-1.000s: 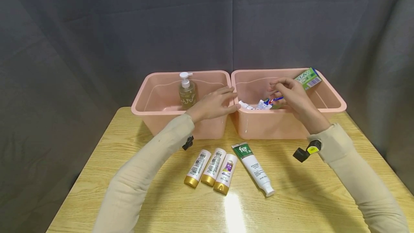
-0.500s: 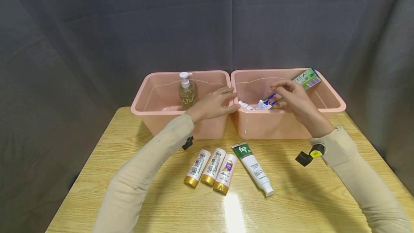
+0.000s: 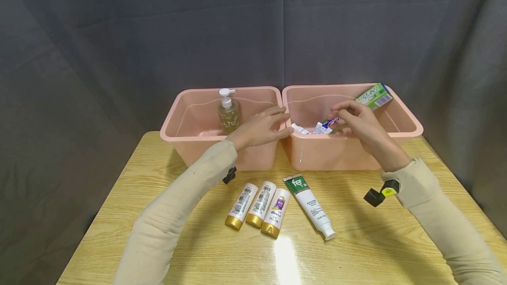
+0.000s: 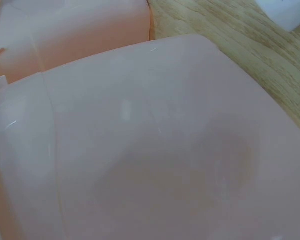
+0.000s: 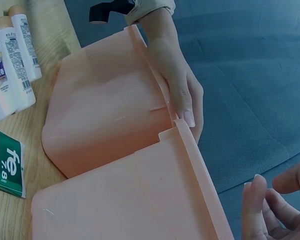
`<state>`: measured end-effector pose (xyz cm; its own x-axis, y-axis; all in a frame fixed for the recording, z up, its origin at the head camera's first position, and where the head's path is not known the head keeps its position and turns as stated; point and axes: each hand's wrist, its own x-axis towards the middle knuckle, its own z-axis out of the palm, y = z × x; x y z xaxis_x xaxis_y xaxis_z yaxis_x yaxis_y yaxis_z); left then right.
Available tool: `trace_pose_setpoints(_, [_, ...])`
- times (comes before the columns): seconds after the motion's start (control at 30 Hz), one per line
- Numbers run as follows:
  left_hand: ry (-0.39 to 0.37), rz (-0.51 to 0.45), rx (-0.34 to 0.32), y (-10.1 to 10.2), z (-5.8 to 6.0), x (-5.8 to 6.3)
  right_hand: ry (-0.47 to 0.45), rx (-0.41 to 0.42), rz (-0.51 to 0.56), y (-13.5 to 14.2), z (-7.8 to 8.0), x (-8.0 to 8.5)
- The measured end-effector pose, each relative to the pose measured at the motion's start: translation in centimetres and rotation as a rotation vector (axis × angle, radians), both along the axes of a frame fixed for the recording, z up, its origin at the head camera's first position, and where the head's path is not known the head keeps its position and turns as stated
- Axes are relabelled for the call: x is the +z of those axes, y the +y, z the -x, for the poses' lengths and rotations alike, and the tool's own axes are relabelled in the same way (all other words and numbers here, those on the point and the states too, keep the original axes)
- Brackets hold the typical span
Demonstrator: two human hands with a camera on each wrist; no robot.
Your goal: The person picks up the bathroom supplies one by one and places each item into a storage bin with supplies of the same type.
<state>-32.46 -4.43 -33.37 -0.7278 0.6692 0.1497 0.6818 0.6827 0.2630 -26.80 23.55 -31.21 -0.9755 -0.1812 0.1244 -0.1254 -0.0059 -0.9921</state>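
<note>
Right hand: moved slightly lower than a second ago; the blue item (image 3: 332,122) under it now shows at another angle.
Right grip: my right hand (image 3: 358,120) has thumb and fingers loosely curled, a gap between thumb and forefinger tips; can't tell if other fingers touch the blue item.
Blue item: 1, inside the right bin (image 3: 336,155), front part, beside the white tubes (image 3: 322,128).
Left hand: 1, hasn't moved; my left hand (image 3: 261,127) rests where the two rims meet, fingers loosely spread.
Bins: 2, pink, side by side, the left bin (image 3: 245,157) next to the right one.
Right bin: 2 white tubes visible, 1 green box (image 3: 375,96) leaning tilted at the far right corner.
Left bin: 1 pump bottle (image 3: 229,115), upright.
Bottles: 3 white bottles (image 3: 261,203), gold caps, lying on the table (image 3: 348,254).
Big tube: 1 green-and-white tube (image 3: 310,206), lying right of them.
</note>
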Motion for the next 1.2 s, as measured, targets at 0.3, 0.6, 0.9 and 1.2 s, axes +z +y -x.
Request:
trace_pose_setpoints(0.3, [-0.009, 0.003, 0.002, 0.0, -0.1, 0.1, 0.025, -0.005, -0.039, 0.4, -0.4, -0.4])
trace_pose_setpoints(0.6, [-0.005, 0.006, 0.001, 0.1, 0.0, 0.2, 0.050, 0.000, -0.098, 0.7, -0.8, -0.6])
trace_pose_setpoints(0.9, [-0.006, 0.010, 0.001, 0.1, 0.1, 0.0, 0.066, 0.013, -0.159, 1.0, -1.4, -0.7])
trace_pose_setpoints(1.2, [-0.014, 0.008, 0.008, 0.1, 0.1, 0.0, 0.085, 0.041, -0.154, 1.0, -1.7, -0.9])
